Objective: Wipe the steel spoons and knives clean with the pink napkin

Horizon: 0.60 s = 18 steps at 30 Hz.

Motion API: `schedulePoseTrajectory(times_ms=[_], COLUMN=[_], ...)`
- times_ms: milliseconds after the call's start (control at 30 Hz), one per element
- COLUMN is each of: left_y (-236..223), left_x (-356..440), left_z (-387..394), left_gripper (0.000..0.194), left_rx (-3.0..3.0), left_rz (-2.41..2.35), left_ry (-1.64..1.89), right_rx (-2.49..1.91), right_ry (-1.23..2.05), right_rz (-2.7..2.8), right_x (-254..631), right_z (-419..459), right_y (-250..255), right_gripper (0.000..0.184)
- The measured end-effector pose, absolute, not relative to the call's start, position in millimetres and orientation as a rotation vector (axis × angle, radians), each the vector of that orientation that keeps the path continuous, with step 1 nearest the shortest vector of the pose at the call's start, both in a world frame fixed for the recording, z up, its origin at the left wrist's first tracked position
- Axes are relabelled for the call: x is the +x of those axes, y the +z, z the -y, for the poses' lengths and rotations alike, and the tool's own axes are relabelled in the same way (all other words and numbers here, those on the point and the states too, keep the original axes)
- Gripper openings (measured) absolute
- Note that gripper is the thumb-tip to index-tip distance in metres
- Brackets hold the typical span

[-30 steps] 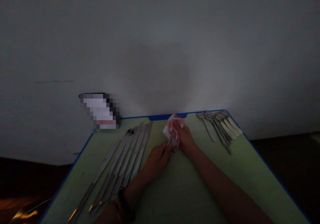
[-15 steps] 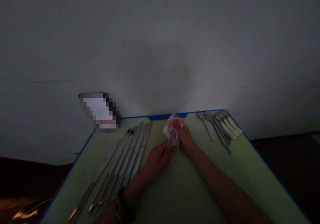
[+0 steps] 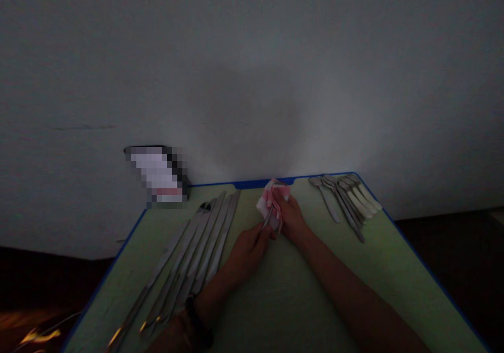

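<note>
Near the far middle of the table, my left hand (image 3: 249,248) is closed around the handle of a metal cutlery piece (image 3: 268,218). My right hand (image 3: 294,220) grips a pink and white cloth (image 3: 264,200) wrapped about the other end of that piece. The covered end is hidden, so its kind cannot be told. Left of my hands, several long metal table knives (image 3: 208,232) lie side by side at a slant. Over on the right rests a group of metal spoons (image 3: 327,200), alongside several pieces with white handles (image 3: 363,202).
The green tabletop (image 3: 291,300) has a blue rim and meets a grey wall (image 3: 252,80). A phone-like device (image 3: 155,174), blurred out, leans at the far left corner. Beyond the left edge, a bright yellowish item (image 3: 39,337) shows in the dark.
</note>
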<state>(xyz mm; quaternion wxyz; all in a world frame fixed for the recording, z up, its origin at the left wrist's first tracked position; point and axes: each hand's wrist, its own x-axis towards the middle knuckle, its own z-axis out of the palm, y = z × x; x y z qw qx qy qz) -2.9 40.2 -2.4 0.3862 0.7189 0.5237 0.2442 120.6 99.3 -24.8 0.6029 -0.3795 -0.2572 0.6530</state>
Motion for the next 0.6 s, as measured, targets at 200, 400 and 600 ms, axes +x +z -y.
schedulePoseTrajectory(times_ms=[200,400,600], left_y=[-4.1,-2.5,-2.6], left_x=[-3.6,-2.8,-3.3], left_z=[-40.6,-40.7,-40.2], left_gripper=[0.038,0.038,0.039], left_rx=[1.828,1.826,1.81], left_rz=[-1.319,-1.328,-1.332], left_ry=[0.624,0.622,0.611], right_rx=[-0.919,-0.881,-0.852], right_ry=[1.5,1.523,1.561], right_rz=[0.607,0.584,0.522], right_x=[121.0,120.6,122.5], right_z=[-100.8,-101.0,-102.4], right_y=[-29.2,-27.6,-29.8], right_gripper=[0.043,0.04,0.041])
